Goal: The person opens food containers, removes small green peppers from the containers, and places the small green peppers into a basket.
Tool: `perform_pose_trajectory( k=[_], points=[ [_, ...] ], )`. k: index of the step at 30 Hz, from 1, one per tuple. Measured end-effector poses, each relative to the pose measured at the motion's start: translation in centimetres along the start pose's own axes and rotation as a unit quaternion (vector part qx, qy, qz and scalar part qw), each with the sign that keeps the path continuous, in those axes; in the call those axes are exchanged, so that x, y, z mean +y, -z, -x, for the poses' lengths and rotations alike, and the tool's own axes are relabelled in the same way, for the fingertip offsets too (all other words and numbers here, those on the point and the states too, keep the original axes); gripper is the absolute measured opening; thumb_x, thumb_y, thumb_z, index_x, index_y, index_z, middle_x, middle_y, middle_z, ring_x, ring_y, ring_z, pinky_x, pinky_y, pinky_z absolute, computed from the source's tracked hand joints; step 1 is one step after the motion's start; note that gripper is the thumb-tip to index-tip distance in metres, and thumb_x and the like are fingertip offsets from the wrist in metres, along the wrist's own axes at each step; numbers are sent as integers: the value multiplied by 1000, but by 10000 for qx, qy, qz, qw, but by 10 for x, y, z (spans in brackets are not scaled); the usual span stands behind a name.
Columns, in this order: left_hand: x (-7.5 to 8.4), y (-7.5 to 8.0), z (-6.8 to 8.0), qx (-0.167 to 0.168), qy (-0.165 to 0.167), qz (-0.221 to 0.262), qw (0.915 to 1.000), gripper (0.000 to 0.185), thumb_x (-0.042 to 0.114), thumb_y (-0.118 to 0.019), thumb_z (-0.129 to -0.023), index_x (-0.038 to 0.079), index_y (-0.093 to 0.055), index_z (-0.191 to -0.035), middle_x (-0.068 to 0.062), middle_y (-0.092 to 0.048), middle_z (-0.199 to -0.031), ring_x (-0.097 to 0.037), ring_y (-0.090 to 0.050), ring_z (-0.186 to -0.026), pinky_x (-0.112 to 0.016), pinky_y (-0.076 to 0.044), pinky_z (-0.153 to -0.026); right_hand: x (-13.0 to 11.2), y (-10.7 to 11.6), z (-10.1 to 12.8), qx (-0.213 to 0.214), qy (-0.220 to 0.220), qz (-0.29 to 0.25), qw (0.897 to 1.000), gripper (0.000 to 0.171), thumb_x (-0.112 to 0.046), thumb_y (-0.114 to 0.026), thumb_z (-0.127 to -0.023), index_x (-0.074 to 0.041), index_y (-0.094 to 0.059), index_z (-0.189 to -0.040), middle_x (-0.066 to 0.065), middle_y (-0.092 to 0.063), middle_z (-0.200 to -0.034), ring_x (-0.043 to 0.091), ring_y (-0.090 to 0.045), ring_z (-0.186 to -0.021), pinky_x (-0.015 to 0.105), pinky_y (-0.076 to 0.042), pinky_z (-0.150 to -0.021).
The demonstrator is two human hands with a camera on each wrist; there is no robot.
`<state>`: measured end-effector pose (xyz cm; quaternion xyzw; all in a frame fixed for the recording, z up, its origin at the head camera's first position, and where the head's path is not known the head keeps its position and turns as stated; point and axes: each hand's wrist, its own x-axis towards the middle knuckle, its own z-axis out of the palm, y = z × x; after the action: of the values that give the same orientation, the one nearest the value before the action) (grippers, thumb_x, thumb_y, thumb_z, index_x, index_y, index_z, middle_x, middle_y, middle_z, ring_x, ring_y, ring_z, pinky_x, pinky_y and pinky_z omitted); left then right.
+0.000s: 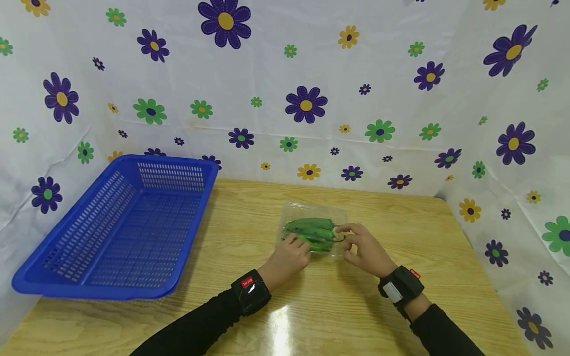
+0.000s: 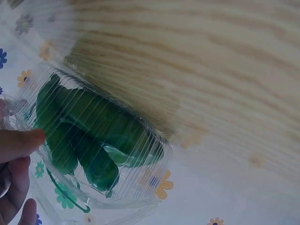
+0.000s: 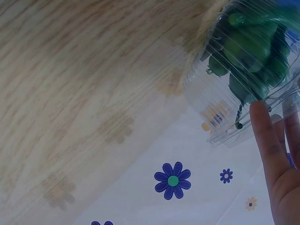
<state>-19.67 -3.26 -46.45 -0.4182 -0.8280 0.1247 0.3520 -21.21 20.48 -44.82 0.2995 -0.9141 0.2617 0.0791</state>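
Blue plastic basket [image 1: 120,232] at left of the frame, on the wooden table [image 1: 249,316], well apart from the hands. Left hand [image 1: 289,257] at centre, fingers curled on the near-left edge of a clear plastic clamshell box [image 1: 313,228] of green peppers [image 1: 311,232]. Right hand [image 1: 362,247] just right of centre, fingertips pinching the box's right edge. Box sits mid-table. Flowered cloth backdrop [image 1: 311,99] behind and at right.
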Motion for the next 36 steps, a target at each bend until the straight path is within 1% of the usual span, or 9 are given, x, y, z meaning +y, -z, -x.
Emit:
perform_pose_trajectory(
  k=[5, 10, 13, 17, 19, 21, 24, 30, 36],
  points=[
    [-1, 5, -2, 20, -109, -183, 9998, 16, 16, -68, -82, 22, -66, -67, 8, -58, -73, -7, -58, -69, -24, -41, -71, 2, 1, 0, -90, -100, -158, 9998, 29, 5, -67, -75, -17, -58, -60, 11, -57, -120, 33, -50, -117, 50, -47, -93],
    [0, 1, -1, -141, -21, -114, 9998, 14, 16, -70, -83, 22, -67, -71, 7, -58, -75, -9, -58, -70, -25, -41, -72, 6, -3, 6, 59, 541, 713, 9960, 21, 1, -72, -73, -13, -57, -67, 13, -55, -120, 30, -54, -111, 37, -53, -78],
    [0, -2, 1, -234, 46, -38, 9997, 13, 15, -70, -83, 22, -68, -72, 7, -58, -75, -9, -57, -69, -25, -41, -73, 9, -4, 8, 254, 1267, 1466, 9807, 20, -3, -77, -70, -10, -59, -76, 13, -55, -113, 25, -56, -102, 31, -53, -73],
    [-1, -5, 3, -206, 59, -61, 9998, 12, 16, -71, -82, 22, -68, -72, 6, -57, -75, -9, -56, -68, -25, -39, -72, 11, -3, 7, 488, 2004, 2017, 9575, 22, -5, -81, -68, -7, -64, -82, 7, -54, -96, 17, -53, -85, 27, -50, -69],
    [-2, -7, 3, -140, 49, -84, 9999, 11, 16, -72, -81, 22, -68, -73, 7, -57, -74, -8, -56, -68, -24, -39, -71, 11, -3, 6, 611, 2226, 2221, 9473, 20, -4, -81, -67, -7, -67, -80, 6, -54, -92, 15, -52, -80, 27, -49, -67],
    [-2, -8, 3, -88, 53, -79, 9999, 11, 17, -72, -81, 22, -68, -72, 7, -57, -74, -8, -56, -68, -24, -39, -71, 10, -3, 6, 705, 2283, 2302, 9434, 17, -3, -81, -67, -7, -68, -78, 7, -57, -95, 17, -56, -83, 28, -52, -70],
    [-2, -8, 2, -67, 71, -31, 9999, 11, 17, -72, -81, 22, -68, -72, 7, -57, -74, -8, -57, -68, -24, -39, -71, 8, -5, 4, 758, 2199, 2300, 9450, 15, 0, -76, -67, -7, -64, -74, 9, -60, -103, 21, -59, -90, 31, -53, -77],
    [-3, -6, 1, -112, 66, -18, 9999, 11, 17, -71, -82, 22, -68, -72, 7, -57, -73, -8, -57, -68, -24, -38, -71, 7, -11, 1, 825, 1887, 2087, 9560, 23, 4, -73, -64, -8, -53, -68, 9, -55, -96, 18, -51, -80, 29, -47, -66],
    [-1, -7, 1, -66, -32, -105, 9999, 11, 17, -70, -82, 22, -67, -72, 8, -57, -74, -7, -59, -71, -25, -41, -72, 8, -14, 2, 894, 1739, 1828, 9635, 22, 5, -71, -63, -8, -53, -64, 19, -58, -117, 28, -59, -98, 31, -52, -69]
  ],
)
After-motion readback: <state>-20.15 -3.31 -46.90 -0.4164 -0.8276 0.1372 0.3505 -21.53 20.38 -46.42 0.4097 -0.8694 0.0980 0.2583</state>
